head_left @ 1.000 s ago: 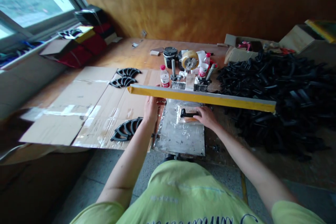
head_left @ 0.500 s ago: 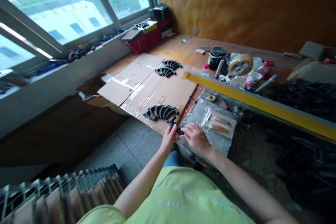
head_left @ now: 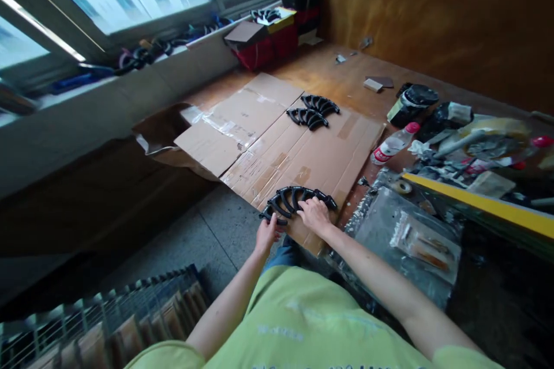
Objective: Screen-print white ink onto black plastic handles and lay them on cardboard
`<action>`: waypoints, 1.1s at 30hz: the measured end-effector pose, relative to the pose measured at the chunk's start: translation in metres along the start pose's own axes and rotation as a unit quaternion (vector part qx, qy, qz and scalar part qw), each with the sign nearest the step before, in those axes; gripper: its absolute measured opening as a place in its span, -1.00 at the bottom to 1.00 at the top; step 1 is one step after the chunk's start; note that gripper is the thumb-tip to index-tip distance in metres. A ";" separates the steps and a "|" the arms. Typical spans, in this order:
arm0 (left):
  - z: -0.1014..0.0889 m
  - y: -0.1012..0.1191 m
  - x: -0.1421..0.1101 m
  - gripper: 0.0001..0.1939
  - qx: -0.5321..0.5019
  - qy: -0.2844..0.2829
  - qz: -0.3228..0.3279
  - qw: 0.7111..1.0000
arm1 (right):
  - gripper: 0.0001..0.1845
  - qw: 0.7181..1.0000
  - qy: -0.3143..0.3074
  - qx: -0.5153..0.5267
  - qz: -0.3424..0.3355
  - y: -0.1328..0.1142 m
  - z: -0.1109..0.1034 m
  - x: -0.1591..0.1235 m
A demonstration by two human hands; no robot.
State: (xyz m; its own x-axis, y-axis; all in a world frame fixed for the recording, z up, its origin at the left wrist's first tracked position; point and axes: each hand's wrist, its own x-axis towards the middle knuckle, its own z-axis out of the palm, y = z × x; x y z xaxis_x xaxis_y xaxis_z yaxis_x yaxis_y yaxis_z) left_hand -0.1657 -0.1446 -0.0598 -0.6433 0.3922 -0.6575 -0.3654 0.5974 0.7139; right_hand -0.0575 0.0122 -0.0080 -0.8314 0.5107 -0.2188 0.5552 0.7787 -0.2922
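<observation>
A fanned row of curved black handle-like pieces lies at the near edge of a flattened cardboard sheet. My left hand is at the row's left end, thumb and fingers closed about the near tip of the outermost piece. Over the right part of the row, my right hand has its bent fingers closed on a piece; its fingertips are partly hidden. Farther back on the same cardboard sit two more fanned groups of these black pieces.
To the right lie a plastic bottle with a pink cap, a roll of tape, a grey board and a yellow-edged bar. Red boxes stand by the window. A wire rack is at lower left.
Both hands have moved from the sheet's near corner onto the row. The black piece held between them has been brought to the row. My view has turned right.
</observation>
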 end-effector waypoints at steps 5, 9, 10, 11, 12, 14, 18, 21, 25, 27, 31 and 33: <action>-0.022 0.022 0.039 -0.46 0.169 -0.022 0.050 0.984 | -0.62 0.999 -0.009 0.026 0.034 -0.018 0.005 0.018; -0.041 0.068 0.086 -0.48 0.260 0.013 0.108 0.959 | -0.54 0.998 0.005 0.040 0.054 -0.032 0.006 0.041; -0.045 0.077 0.095 -0.50 0.270 0.024 0.117 0.955 | -0.54 0.997 0.007 0.041 0.060 -0.035 0.006 0.045; -0.047 0.084 0.101 -0.53 0.282 0.036 0.125 0.951 | -0.55 0.997 0.008 0.041 0.065 -0.036 0.006 0.049; -0.048 0.087 0.104 -0.56 0.291 0.050 0.135 0.946 | -0.57 0.997 0.008 0.042 0.070 -0.036 0.006 0.051; -0.047 0.086 0.101 -0.60 0.296 0.092 0.178 0.934 | -0.59 0.996 0.011 0.044 0.071 -0.035 0.006 0.051; -0.035 0.073 0.081 -0.63 0.294 0.127 0.341 0.884 | -0.58 0.996 0.019 0.055 0.067 -0.032 0.007 0.048; -0.024 0.072 0.076 -0.62 0.350 0.080 0.373 0.856 | -0.60 0.995 0.022 0.065 0.073 -0.030 0.007 0.047; -0.023 0.083 0.085 -0.58 0.396 0.088 0.344 0.847 | -0.58 0.994 0.024 0.075 0.074 -0.029 0.008 0.047; -0.027 0.089 0.091 -0.58 0.408 0.091 0.347 0.839 | -0.58 0.993 0.024 0.084 0.080 -0.030 0.009 0.048; -0.032 0.095 0.100 -0.61 0.438 0.060 0.377 0.814 | -0.60 0.989 0.032 0.107 0.095 -0.034 0.008 0.053; -0.032 0.096 0.102 -0.61 0.441 0.056 0.386 0.809 | -0.59 0.987 0.034 0.124 0.093 -0.037 0.009 0.056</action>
State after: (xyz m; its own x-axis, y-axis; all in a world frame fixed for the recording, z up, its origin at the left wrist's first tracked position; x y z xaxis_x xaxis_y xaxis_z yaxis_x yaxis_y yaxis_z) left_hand -0.2882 -0.0698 -0.0510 -0.5263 0.8495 -0.0369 0.7635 0.4913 0.4192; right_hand -0.1240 0.0090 -0.0177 -0.7096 0.6664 -0.2290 0.6791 0.5600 -0.4746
